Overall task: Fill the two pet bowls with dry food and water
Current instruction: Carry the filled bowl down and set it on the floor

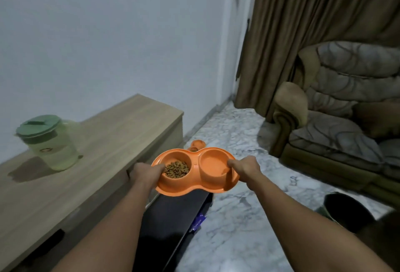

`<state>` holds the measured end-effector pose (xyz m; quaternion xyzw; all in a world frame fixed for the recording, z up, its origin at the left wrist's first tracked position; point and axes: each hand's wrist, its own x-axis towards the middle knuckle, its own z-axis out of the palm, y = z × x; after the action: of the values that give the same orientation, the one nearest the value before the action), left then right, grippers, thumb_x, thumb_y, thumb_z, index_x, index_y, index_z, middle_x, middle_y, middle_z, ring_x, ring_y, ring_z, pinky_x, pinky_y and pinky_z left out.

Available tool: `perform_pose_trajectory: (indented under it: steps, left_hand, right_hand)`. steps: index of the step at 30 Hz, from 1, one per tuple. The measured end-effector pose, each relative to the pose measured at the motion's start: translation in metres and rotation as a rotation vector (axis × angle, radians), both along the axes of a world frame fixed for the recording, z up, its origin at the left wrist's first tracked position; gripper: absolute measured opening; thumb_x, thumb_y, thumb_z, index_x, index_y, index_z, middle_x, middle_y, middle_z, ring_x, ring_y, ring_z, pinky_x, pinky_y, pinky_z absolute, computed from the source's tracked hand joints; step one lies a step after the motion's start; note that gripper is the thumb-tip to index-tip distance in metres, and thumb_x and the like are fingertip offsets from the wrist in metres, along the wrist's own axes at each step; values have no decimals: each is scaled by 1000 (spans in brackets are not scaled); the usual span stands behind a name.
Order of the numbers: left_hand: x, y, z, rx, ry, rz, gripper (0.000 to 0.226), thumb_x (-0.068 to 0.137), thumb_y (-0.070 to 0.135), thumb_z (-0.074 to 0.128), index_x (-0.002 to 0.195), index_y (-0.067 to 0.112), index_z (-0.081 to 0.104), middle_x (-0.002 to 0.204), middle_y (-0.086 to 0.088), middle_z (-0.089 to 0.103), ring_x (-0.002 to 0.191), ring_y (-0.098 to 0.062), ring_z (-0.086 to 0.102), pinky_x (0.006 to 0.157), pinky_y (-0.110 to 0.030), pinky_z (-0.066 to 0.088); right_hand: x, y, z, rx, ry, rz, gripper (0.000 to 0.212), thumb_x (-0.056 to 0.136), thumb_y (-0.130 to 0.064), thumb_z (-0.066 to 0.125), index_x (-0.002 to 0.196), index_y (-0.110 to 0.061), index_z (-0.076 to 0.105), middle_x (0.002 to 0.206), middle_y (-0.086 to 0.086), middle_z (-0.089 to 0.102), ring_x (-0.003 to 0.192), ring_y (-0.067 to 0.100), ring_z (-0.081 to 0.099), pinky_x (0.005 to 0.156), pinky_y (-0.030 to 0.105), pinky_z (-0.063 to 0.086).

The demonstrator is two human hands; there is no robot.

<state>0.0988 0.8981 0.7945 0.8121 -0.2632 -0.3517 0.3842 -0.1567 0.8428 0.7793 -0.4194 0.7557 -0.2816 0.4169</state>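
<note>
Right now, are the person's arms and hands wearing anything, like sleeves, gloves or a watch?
No. Both forearms are bare as far as the picture shows: no sleeves. The left hand and right hand have no gloves, and no watch or bracelet shows on either wrist. Rings cannot be told.

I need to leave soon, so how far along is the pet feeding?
Done: the left bowl of the orange double feeder holds dry kibble. In hand: the left hand and right hand grip its ends, carrying it. Left: whether the right bowl holds water can't be judged. A second orange feeder sits on the floor, contents unclear.
</note>
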Motion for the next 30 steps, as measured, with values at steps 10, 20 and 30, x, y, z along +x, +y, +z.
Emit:
perform_pose_trajectory:
  steps: [10, 20, 30]
  left_hand:
    - [-161, -182, -11, 37, 53, -92, 35, 59, 29, 80, 74, -1, 68, 76, -17, 70, 73, -29, 68, 66, -35, 55]
    - [-226, -362, -8, 17, 25, -129, 27, 65, 25, 74, 69, 5, 57, 73, -13, 61, 71, -31, 61, 55, -28, 42]
    - [-244, -595, -11, 52, -13, -177, 30, 65, 29, 74, 73, 1, 66, 76, -17, 69, 73, -32, 66, 63, -33, 52]
  right_hand:
    - [-167, -155, 17, -50, 96, -97, 41, 70, -30, 76, 94, 1, 64, 94, 18, 65, 89, 35, 65, 74, 42, 56]
    - [-231, -333, 7, -39, 70, -131, 38, 68, -30, 77, 89, -1, 65, 91, 16, 67, 83, 32, 66, 74, 43, 60]
    - [-252, -556, 3, -15, 96, -114, 43, 66, -33, 78, 92, 0, 71, 90, 15, 71, 80, 30, 66, 69, 39, 56]
